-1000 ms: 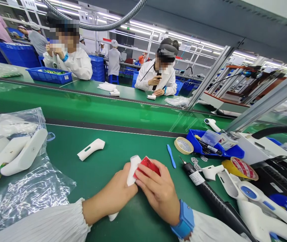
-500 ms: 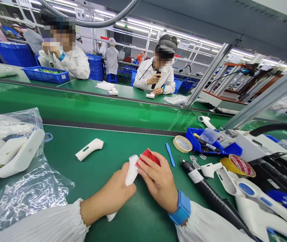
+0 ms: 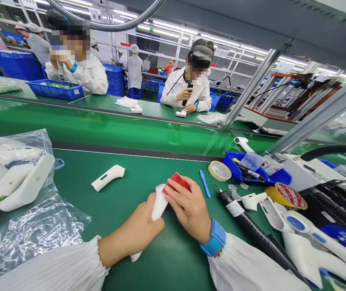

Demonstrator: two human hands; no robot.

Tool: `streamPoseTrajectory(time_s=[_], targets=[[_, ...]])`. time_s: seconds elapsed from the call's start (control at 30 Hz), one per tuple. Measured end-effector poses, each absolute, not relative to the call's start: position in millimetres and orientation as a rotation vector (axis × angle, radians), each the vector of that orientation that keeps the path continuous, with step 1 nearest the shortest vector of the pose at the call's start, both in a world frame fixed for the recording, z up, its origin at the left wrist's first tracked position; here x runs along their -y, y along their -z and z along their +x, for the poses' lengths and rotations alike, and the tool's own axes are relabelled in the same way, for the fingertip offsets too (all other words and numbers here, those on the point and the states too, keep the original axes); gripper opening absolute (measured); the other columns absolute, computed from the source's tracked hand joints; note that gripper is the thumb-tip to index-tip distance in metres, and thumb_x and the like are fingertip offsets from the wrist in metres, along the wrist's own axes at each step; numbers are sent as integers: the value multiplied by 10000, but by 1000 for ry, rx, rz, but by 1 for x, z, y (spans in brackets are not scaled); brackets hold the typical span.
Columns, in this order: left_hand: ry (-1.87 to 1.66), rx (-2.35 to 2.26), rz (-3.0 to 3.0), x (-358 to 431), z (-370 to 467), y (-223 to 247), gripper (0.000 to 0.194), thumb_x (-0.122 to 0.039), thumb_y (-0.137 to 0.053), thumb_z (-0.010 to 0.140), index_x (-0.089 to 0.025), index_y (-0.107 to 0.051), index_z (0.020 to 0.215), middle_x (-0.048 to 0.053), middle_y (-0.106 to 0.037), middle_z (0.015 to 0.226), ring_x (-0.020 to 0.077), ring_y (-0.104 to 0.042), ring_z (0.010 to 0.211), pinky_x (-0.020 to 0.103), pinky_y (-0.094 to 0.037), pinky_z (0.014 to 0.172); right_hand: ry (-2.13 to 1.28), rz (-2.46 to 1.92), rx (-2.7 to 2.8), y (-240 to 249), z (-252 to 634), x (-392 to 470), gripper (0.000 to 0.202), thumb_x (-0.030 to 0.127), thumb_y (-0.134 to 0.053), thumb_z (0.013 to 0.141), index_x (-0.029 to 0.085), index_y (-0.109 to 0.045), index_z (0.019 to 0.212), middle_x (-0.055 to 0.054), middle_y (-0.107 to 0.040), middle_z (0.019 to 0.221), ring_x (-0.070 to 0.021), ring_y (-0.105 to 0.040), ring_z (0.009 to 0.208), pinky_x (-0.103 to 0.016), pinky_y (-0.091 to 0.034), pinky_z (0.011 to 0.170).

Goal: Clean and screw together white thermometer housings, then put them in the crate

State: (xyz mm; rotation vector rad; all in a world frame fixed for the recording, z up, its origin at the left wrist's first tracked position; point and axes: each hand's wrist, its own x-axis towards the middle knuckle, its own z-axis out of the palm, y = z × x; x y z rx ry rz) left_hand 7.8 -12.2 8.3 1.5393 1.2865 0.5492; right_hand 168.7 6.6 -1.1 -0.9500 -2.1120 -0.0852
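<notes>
My left hand [image 3: 139,226] is wrapped round a white plastic housing [image 3: 160,201], whose top end shows above the fingers and whose lower end pokes out below. In my right hand [image 3: 189,208] is a flat red piece [image 3: 176,182], pressed against the upper edge of that housing; its exact kind I cannot make out. The fingers cover much of both things. Another white housing half [image 3: 108,178], with a slot cut in it, lies on the green table left of my hands. A blue pry stick [image 3: 204,184] rests to the right.
Clear plastic bags with white housings [image 3: 28,186] lie at left. On the right are a tape roll [image 3: 219,171], a blue parts bin [image 3: 257,169], a black electric screwdriver [image 3: 245,222], yellow tape [image 3: 286,197] and white thermometer-like devices [image 3: 321,258]. Two co-workers sit across the green belt [image 3: 115,131].
My right hand and the red piece have shifted slightly left and up along the housing's edge. The left hand keeps its grip almost unmoved.
</notes>
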Motion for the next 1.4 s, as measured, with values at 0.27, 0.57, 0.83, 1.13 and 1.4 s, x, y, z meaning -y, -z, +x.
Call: streamPoseTrajectory(time_s=[0.27,0.57,0.83,1.13,1.4], targets=[[-562,-1256,1539,12,8,-8,204,-147,-392,710,-188,-411,908,-17,-505,730,145,-486,625,249,-363,564,94,-922,2151,-1,165,-9,218,169,-537,817,219,-659,990,-14,-649,1073,-265,-501,1048,-431,-460,814],[-542,-1243,1507,10,8,-10,251,-152,-390,706,-193,-417,952,-47,-452,644,136,-456,566,235,-345,514,85,-920,2165,2,167,-9,228,170,-543,813,224,-652,1005,-19,-646,1078,-267,-483,1069,-429,-459,801],[-592,-1245,1552,12,8,-10,246,-137,-399,693,-187,-423,933,-18,-513,725,146,-483,634,248,-363,584,85,-903,2199,-1,165,-8,225,180,-542,814,230,-653,1004,-19,-644,1082,-263,-478,1072,-414,-459,782],[-586,-1234,1523,12,9,-10,228,-168,-404,711,-189,-417,939,-4,-530,760,157,-503,659,247,-357,567,98,-902,2192,0,165,-9,224,179,-535,817,217,-656,1002,-19,-634,1101,-272,-475,1068,-424,-456,794],[-620,-1228,1521,11,8,-10,240,-149,-408,698,-194,-423,933,-24,-491,720,136,-465,613,231,-343,541,98,-910,2195,-1,163,-8,243,181,-529,821,239,-644,1026,-31,-636,1094,-251,-471,1075,-416,-459,796]])
